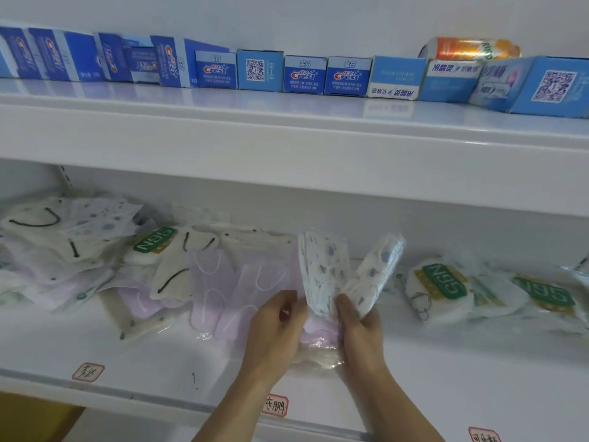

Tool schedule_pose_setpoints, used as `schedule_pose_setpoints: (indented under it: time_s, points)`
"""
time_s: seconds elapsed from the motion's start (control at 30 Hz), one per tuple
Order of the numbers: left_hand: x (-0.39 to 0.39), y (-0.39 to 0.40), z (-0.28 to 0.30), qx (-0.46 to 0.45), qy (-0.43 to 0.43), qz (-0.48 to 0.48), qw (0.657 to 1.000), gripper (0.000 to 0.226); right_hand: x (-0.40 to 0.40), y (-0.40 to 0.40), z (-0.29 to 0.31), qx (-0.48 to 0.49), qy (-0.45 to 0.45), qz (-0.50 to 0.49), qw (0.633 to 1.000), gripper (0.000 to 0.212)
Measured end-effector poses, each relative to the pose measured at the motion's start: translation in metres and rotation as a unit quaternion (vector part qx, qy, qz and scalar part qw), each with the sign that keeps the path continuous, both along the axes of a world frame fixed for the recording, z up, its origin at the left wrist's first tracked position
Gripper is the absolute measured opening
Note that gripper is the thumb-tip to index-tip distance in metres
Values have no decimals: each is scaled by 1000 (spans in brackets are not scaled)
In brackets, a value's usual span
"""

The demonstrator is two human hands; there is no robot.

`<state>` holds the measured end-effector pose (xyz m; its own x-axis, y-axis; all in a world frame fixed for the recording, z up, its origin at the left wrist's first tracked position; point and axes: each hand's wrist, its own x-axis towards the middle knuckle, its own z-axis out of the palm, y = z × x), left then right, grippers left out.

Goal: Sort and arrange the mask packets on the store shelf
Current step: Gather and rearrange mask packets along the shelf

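Here, both hands meet at the middle of the lower shelf (178, 355). The left hand (275, 327) has its fingers curled on the edge of a patterned mask packet (323, 269) held upright, while the right hand (361, 327) grips a second patterned packet (376, 272) that tilts rightward. Lilac mask packets (223, 282) lie flat just left of them, and N95 packets (443, 282) lie to the right. Toothpaste boxes (306, 74) line the upper shelf (287, 135).
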<state>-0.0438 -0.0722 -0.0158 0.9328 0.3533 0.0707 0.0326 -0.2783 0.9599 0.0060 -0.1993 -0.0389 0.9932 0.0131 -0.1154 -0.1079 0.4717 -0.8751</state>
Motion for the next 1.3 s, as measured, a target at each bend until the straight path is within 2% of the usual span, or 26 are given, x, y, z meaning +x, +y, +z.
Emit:
schedule_pose_setpoints:
  time_s: [0.13,0.27,0.43,0.57,0.7,0.77,0.87,0.97,1.07,1.17,1.23,1.3]
  points:
    - [1,-4,-6,35,5,-21,999,29,1,-1,-1,-4,-8,0,1000,23]
    - [1,-5,-6,73,5,9,997,17,1,-4,-3,-46,-13,-9,999,21]
    - [3,21,-2,33,18,61,997,5,6,-9,-11,-125,-8,-33,992,18]
    - [7,40,2,34,11,97,995,13,7,-10,-11,-138,-1,-44,990,15]
    - [13,56,12,45,-8,131,990,42,9,-12,-10,-193,-5,-64,979,11]
    - [15,71,15,69,-3,141,988,55,14,-12,-12,-269,-20,-77,960,11]
    - [17,93,10,181,62,119,974,62,25,-14,-9,-371,-37,-68,926,34]
    - [16,102,-4,307,130,113,936,65,30,-17,-7,-449,-58,-69,889,68]
    - [14,98,-17,386,186,152,891,72,25,-16,-11,-523,-82,-92,843,81]
    - [9,93,-20,388,197,211,876,80,19,-12,-14,-588,-159,-156,778,94]
    - [4,93,-22,352,189,248,883,84,15,-9,-13,-591,-267,-160,744,83]
    - [-2,94,-24,285,173,268,904,84,10,0,-15,-612,-335,-77,712,64]
